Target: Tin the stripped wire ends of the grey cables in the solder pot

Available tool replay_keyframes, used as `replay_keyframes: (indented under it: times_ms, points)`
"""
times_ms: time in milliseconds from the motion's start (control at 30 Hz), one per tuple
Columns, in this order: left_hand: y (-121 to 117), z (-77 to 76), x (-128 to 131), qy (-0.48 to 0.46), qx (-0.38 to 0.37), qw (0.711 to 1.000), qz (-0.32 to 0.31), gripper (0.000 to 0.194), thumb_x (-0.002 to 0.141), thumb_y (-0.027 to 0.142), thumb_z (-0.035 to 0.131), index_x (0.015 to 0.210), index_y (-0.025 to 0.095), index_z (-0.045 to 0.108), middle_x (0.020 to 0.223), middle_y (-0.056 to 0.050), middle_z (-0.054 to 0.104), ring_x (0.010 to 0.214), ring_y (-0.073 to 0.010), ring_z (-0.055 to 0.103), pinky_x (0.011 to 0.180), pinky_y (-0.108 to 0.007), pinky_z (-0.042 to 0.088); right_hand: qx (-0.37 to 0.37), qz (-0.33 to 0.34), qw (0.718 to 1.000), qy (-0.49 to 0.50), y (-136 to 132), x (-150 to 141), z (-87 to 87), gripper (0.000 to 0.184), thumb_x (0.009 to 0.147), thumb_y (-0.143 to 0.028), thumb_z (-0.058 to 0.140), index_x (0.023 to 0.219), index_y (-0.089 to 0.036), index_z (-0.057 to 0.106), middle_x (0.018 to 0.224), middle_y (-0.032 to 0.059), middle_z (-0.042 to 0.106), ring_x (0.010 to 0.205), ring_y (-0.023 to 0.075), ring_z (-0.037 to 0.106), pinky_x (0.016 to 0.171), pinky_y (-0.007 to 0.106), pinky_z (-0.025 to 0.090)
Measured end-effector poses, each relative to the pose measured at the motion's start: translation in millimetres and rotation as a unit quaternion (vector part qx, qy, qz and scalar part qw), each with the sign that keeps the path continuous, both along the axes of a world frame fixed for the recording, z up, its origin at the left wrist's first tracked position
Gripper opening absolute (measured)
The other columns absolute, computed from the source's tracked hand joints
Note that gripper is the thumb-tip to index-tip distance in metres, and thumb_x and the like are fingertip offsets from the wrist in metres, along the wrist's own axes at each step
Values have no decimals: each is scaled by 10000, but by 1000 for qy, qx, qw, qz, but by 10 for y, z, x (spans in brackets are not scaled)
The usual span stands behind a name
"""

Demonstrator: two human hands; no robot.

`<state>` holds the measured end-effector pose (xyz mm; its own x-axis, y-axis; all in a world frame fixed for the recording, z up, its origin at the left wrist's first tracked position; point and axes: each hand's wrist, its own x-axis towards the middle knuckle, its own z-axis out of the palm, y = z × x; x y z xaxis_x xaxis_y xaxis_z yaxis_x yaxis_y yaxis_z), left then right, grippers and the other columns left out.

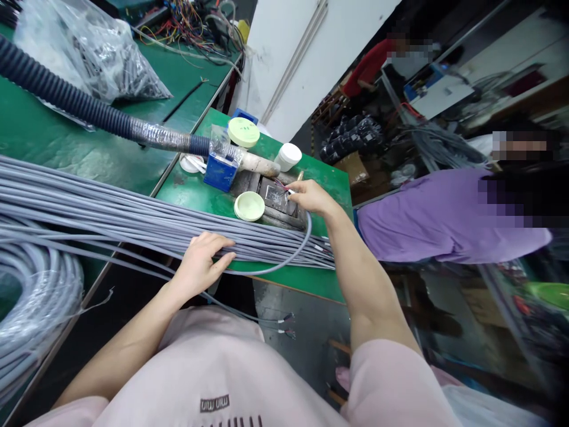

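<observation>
A thick bundle of grey cables [133, 219] lies across the green bench. My left hand [202, 261] rests on top of the bundle near its stripped ends, fingers curled over the cables. My right hand [311, 197] pinches the end of a single grey cable [297, 249] that loops down from it, holding the stripped coloured wires over a dark metal tray [273, 198] set in the bench. A pale green lid [249, 206] lies beside that tray.
A corrugated black hose [80, 107] runs to a blue box [221, 169]. A second green lid [243, 131] and a white jar [288, 157] stand behind. A cable coil [35, 296] lies at left. A person in purple [444, 213] sits at right.
</observation>
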<state>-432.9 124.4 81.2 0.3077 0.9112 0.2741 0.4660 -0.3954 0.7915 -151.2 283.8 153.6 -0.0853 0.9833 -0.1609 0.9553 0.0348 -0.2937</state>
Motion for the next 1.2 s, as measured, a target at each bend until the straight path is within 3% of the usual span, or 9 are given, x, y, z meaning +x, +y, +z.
replay_keyframes:
  times_ms: [467,633,767,867,933,1033,1100,1200]
  points:
    - [13,-7,9,8,-4,1000,6,207,888,324,586,1030,195,664,1028,-53,703,948,-213,583,832,-370,404,-60,-1,996,-73,90,-163,-67,404,771,-171,600,1162,-133,696,992,87,726,808,187,633,748,254,463]
    - [17,-7,16,10,-4,1000,9,197,880,310,596,1019,191,669,1022,-55,707,947,-219,584,836,-374,403,-50,-2,997,-52,48,-126,-10,412,758,-175,591,1152,-123,696,819,55,715,690,161,604,673,247,454]
    - [12,0,20,-1,-15,1000,14,192,874,305,602,1014,197,676,1026,-58,709,962,-228,584,859,-390,401,3,26,999,45,-425,-135,223,425,804,-240,545,1202,-141,656,535,-25,577,467,120,472,527,245,400]
    - [-19,14,48,-45,-30,998,33,166,868,302,609,975,208,693,992,-53,718,943,-224,600,873,-400,401,103,99,986,89,-1059,-261,317,423,872,-283,509,1272,-187,606,686,2,663,496,122,497,536,257,407]
    - [-60,22,92,-120,-54,991,30,155,868,297,607,943,204,707,948,-55,721,915,-209,616,870,-385,424,169,175,966,89,-1477,-366,261,405,910,-252,479,1300,-211,580,793,25,704,560,125,553,571,259,425]
    - [-149,19,193,-259,-130,957,-20,178,858,310,620,926,186,728,904,-67,718,872,-189,638,826,-334,477,259,279,922,66,-1920,-480,53,456,896,-135,490,1344,-212,529,652,-16,673,481,107,506,517,270,362]
    - [-215,10,268,-323,-193,925,-59,201,843,332,641,925,177,739,895,-74,717,849,-184,651,798,-309,500,291,302,906,64,-2072,-516,-85,532,881,-83,491,1400,-194,458,591,-38,641,447,105,478,494,286,324]
    - [-302,6,362,-381,-267,880,-97,221,815,352,675,907,164,748,885,-78,722,834,-180,663,798,-296,517,303,292,904,76,-2169,-534,-207,572,883,-67,482,1437,-187,402,587,-44,635,440,101,473,483,290,311]
